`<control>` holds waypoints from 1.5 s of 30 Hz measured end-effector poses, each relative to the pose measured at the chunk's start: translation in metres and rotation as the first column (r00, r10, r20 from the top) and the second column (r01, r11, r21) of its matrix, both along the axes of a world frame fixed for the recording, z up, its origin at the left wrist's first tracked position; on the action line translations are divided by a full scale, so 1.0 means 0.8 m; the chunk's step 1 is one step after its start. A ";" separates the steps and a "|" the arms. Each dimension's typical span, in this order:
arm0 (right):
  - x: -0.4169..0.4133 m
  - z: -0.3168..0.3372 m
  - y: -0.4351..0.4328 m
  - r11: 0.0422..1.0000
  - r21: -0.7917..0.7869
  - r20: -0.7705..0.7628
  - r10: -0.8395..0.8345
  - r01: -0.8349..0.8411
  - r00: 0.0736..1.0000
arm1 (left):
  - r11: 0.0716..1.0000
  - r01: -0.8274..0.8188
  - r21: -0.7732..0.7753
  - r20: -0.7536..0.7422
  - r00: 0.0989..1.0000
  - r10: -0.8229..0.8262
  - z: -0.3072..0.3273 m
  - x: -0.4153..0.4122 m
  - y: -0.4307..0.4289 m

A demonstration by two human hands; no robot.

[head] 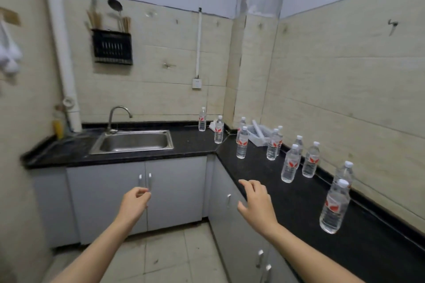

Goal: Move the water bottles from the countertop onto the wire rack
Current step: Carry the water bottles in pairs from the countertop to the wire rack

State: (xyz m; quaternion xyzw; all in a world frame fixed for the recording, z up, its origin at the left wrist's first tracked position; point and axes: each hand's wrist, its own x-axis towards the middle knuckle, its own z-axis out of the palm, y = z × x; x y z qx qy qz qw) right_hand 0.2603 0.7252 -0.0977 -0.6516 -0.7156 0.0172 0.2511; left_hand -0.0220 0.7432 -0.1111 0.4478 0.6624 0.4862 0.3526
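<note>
Several clear water bottles with white caps and red labels stand upright on the black L-shaped countertop [299, 200]. The nearest bottle [334, 208] is at the right; another bottle [290, 163] stands farther back, and one bottle [202, 119] is by the back wall. My right hand [256, 200] hovers over the counter's front edge, fingers apart, holding nothing, left of the nearest bottle. My left hand [135, 202] is in front of the cabinet doors with fingers loosely curled, holding nothing. No wire rack is in view.
A steel sink [133, 141] with a tap is set in the counter at the left. A white plastic basket [259, 134] lies in the corner among the bottles. A black utensil holder [112, 47] hangs on the tiled wall. Grey cabinets [174, 190] stand below; tiled floor underfoot.
</note>
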 end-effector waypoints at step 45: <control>-0.188 -0.129 0.693 0.944 -0.319 -0.340 -0.191 0.078 0.921 | 0.976 -0.100 -0.193 0.194 0.971 0.138 -0.171 -0.228 0.666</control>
